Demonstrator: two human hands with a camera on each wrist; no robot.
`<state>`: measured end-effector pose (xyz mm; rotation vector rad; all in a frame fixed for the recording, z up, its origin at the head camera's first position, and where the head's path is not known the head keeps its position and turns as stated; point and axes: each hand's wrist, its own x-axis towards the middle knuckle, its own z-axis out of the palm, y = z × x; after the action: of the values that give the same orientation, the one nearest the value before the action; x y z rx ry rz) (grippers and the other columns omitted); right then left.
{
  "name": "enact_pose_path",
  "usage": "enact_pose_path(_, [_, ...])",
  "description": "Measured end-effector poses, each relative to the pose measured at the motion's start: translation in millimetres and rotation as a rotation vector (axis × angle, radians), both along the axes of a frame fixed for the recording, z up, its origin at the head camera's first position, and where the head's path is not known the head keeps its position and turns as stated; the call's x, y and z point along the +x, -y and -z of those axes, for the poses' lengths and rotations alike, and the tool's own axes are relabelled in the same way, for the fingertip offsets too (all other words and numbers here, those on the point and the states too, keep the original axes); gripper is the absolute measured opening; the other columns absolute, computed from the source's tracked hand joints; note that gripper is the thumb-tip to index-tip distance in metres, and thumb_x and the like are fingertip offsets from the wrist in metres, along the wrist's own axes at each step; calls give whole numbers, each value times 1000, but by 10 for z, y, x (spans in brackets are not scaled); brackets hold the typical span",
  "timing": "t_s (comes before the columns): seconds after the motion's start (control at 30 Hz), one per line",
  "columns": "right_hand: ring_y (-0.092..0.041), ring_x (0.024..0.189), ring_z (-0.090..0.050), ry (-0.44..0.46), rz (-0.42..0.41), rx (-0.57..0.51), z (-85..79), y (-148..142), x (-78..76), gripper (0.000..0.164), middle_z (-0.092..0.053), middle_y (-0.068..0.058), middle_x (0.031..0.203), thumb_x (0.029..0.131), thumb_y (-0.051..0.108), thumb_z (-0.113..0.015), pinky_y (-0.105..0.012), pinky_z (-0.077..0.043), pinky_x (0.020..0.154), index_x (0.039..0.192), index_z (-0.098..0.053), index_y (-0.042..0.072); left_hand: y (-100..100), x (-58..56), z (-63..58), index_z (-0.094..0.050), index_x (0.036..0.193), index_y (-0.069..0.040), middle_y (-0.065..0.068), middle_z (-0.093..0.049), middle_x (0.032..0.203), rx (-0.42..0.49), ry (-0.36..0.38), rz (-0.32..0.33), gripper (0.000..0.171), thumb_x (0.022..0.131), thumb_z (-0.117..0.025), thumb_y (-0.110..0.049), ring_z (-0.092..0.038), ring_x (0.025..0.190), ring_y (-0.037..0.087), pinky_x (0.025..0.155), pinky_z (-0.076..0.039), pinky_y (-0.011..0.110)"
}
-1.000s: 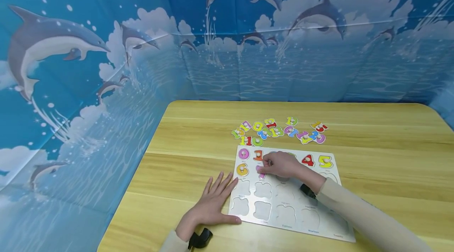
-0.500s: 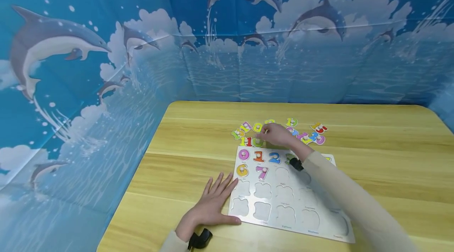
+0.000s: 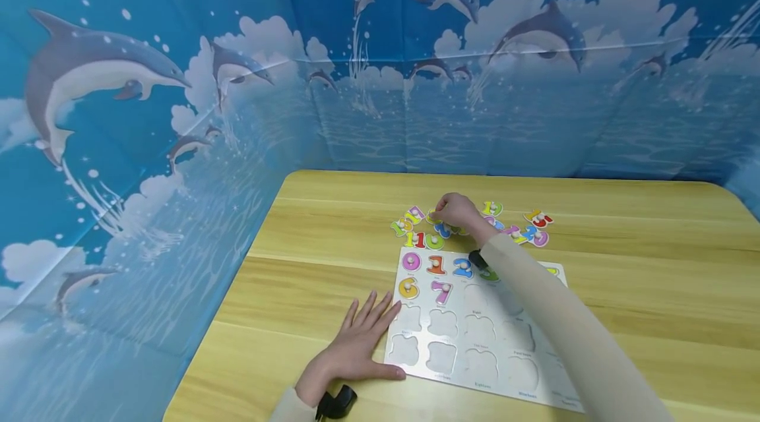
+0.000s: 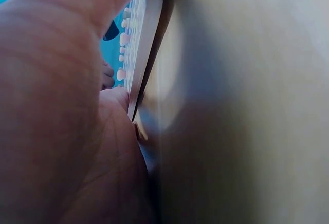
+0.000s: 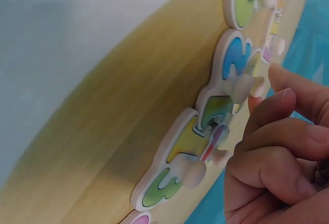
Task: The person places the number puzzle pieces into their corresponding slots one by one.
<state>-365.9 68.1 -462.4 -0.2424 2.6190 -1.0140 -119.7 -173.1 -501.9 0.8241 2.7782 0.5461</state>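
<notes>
My right hand [image 3: 458, 210] is at the group of loose number pieces behind the puzzle board. Thumb and finger close in on the wooden knob of a yellow number eight puzzle piece [image 3: 431, 216], which is mostly covered by the hand. In the right wrist view the piece's knob [image 5: 258, 86] stands right at the fingertips, behind a blue-and-green number piece [image 5: 234, 62]. My left hand [image 3: 356, 349] lies flat with fingers spread, resting at the left edge of the white puzzle board [image 3: 424, 372]. Numbers zero, one, two, six and seven show in their recesses.
A green piece [image 3: 435, 241] and a yellow-and-red eleven [image 3: 415, 239] lie just behind the board. Further right are a fifteen [image 3: 538, 218] and overlapping pieces [image 3: 537, 237]. Dolphin-printed cloth [image 3: 356, 119] hangs round the wooden table [image 3: 309, 237].
My right hand has left the purple seven, which now sits in the board, and moved back to the loose pieces, then slightly farther to the yellow eight. The left hand stays put.
</notes>
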Motion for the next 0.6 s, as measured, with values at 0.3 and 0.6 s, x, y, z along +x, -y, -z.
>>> enact_pose_path(0.3, [-18, 60, -48, -10, -1, 74, 96, 43, -67, 23, -55, -7, 77, 89, 25, -67, -31, -39, 55, 89, -58, 5, 4, -13, -4, -12, 154, -16, 5, -3, 159, -1, -1, 6, 105, 77, -59, -71, 4, 143, 31, 110, 2, 56])
enact_pose_path(0.6, [-16, 54, -45, -2, 6, 36, 99, 10, -21, 27, -52, -4, 67, 92, 31, -63, -30, -36, 52, 83, -59, 6, 10, 3, 27, -11, 154, -17, 4, -1, 159, 0, -5, 4, 106, 76, -57, -72, 5, 143, 30, 110, 3, 55])
